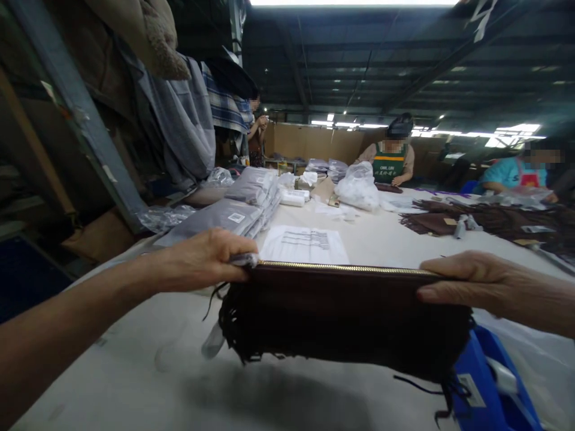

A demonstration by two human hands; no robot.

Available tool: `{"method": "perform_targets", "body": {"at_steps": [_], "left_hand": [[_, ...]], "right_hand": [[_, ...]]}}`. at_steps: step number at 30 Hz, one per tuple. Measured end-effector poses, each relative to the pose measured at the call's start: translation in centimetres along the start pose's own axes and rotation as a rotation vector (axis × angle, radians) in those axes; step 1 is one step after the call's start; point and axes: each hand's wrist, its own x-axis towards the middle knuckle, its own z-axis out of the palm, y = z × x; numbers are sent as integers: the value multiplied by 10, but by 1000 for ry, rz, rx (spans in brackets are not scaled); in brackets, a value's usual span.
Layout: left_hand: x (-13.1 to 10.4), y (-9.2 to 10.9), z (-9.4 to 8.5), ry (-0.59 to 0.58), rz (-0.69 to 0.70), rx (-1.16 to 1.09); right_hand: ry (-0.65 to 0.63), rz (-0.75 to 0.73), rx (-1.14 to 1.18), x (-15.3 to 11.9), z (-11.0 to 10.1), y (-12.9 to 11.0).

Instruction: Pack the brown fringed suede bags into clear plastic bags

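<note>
A dark brown fringed pouch (341, 317) hangs above the white table between my two hands, its gold zipper stretched along the top edge and looking closed. My left hand (213, 260) pinches the pouch's top left corner, where a bit of clear wrapping or a covered zipper pull shows. At the top right corner my right hand (471, 278) grips the edge, thumb in front. Dark fringe strands dangle from both lower sides. A printed paper sheet (305, 244) lies on the table just behind the pouch.
Plastic-wrapped grey packages (224, 216) are stacked at left, beside a metal post (85, 120). A blue bin (489, 383) stands at lower right. Brown fringed pieces (494, 221) and a crumpled clear bag (359, 187) lie farther back. People are at the table's far side.
</note>
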Motion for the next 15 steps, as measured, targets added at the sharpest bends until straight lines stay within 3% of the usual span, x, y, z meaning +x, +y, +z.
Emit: {"method": "perform_targets", "body": {"at_steps": [4,9,11,15], "left_hand": [[7,0,-14,-50,25,-137],[16,-10,-11,-24,69,-55],[23,-18,-6,-39,66,7],[40,-34,-2,36,46,228]], "right_hand": [[-25,20,-8,2,8,0],[-429,26,-3,22,12,-5],[-516,26,5,29,13,-5],[-444,-79,-151,43,18,-4]]}}
